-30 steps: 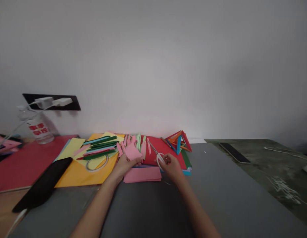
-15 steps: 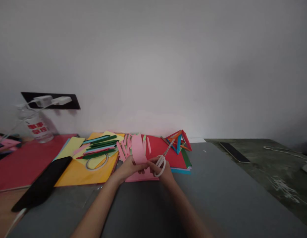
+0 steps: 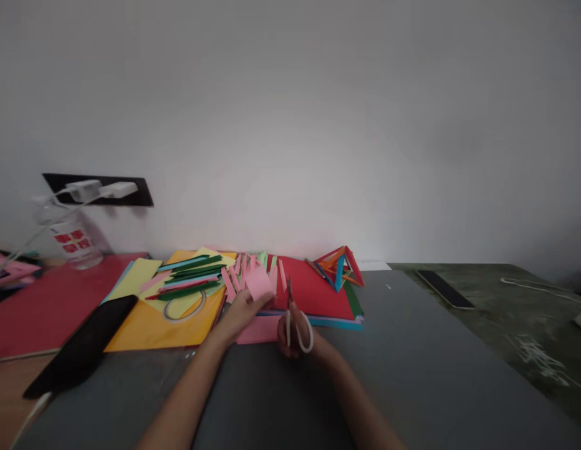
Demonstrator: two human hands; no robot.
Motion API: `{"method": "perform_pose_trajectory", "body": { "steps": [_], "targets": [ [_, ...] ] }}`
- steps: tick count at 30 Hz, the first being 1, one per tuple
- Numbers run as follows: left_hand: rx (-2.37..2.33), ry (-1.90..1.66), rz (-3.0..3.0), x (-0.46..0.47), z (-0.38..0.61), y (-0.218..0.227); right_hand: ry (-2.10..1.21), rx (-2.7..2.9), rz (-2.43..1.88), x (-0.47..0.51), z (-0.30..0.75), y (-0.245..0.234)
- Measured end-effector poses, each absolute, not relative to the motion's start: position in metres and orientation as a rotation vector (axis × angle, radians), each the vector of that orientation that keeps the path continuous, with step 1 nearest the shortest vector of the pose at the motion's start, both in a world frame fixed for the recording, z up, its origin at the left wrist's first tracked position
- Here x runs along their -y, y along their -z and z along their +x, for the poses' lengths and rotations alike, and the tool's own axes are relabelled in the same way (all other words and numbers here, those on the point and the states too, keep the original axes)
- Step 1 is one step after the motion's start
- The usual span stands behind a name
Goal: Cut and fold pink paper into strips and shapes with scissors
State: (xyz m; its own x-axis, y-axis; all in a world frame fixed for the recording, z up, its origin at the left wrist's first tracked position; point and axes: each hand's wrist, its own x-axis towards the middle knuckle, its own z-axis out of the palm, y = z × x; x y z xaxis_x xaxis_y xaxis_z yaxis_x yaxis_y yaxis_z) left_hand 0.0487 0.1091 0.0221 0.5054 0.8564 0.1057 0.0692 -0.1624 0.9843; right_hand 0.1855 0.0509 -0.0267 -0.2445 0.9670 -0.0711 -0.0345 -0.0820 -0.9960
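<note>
A piece of pink paper (image 3: 258,282) is pinched in my left hand (image 3: 243,314), held up above the pile of cut paper. My right hand (image 3: 293,331) is closed round scissors (image 3: 305,331) with white handles, their blades pointing up and away from me. The scissors are beside the pink paper, apart from it. Below both hands lies a pink sheet (image 3: 257,331), partly hidden by them. Pink strips (image 3: 229,284) lie just beyond my left hand. A red sheet (image 3: 313,290) lies behind my right hand.
Folded coloured strips (image 3: 192,275) and a roll of tape (image 3: 171,312) rest on yellow sheets at left. A black phone-like slab (image 3: 84,344) and a bottle (image 3: 75,240) stand further left. A paper-strip frame (image 3: 338,269) sits at right; another dark phone (image 3: 444,289) lies beyond.
My right hand has moved away from the pink paper, down towards me, and the scissors have swung more upright. The pink paper has tipped lower and looks shorter.
</note>
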Motion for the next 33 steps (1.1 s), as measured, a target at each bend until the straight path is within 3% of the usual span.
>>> {"method": "perform_pose_trajectory", "body": {
  "steps": [11,33],
  "targets": [
    [-0.768,-0.887,1.514,-0.108,0.046,-0.028,-1.617,1.578,-0.924,-0.034,0.187,0.019],
    [-0.830,-0.911,1.591,-0.112,0.046,-0.023,-1.563,1.635,-1.004,-0.028,0.184,0.004]
  ]
}}
